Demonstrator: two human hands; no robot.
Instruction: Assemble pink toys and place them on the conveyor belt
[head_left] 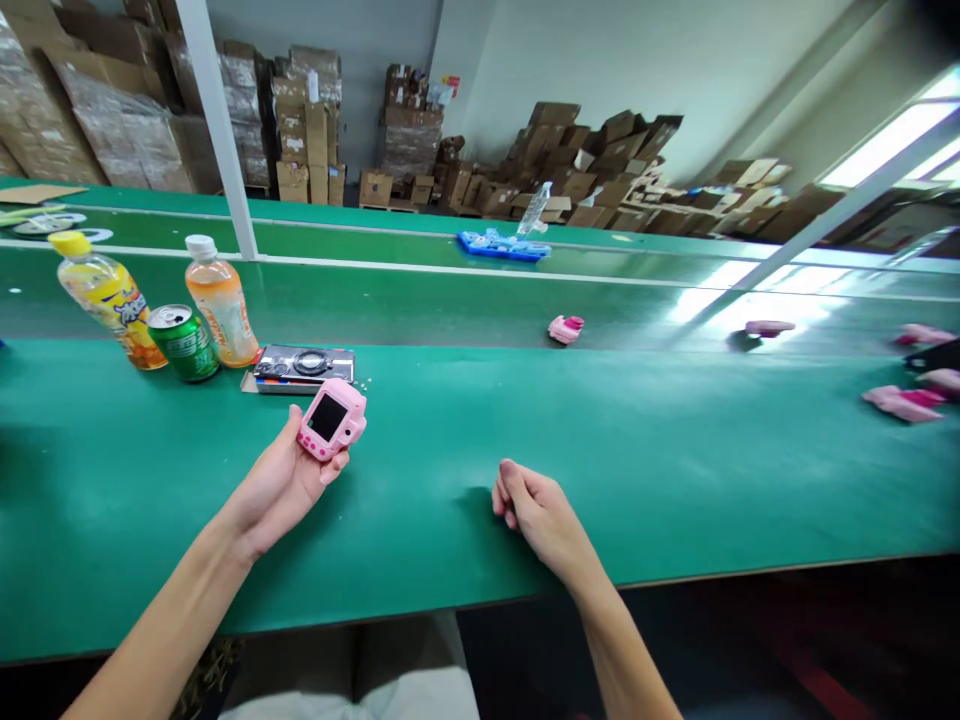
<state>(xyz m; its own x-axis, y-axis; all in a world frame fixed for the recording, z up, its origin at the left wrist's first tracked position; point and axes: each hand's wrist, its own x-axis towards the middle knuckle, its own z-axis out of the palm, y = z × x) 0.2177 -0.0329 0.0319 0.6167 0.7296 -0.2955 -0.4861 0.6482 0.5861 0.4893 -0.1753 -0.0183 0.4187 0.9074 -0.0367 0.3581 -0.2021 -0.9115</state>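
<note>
My left hand [289, 485] holds a small pink toy camera [332, 418] above the green table [420, 420], its dark screen facing up. Behind it lies a phone in a case [304, 366], on top of a flat box. My right hand [532, 508] rests closed near the table's front edge; its curled fingertips are partly hidden, and whether anything is inside cannot be seen. Farther back, a pink toy camera [565, 329] sits on the green belt beyond the table.
At the left stand a yellow-capped bottle [112, 300], a green can [183, 343] and an orange drink bottle [222, 302]. A blue tray [504, 246] lies at the back. More pink pieces [904, 403] are at the right, near a dark object.
</note>
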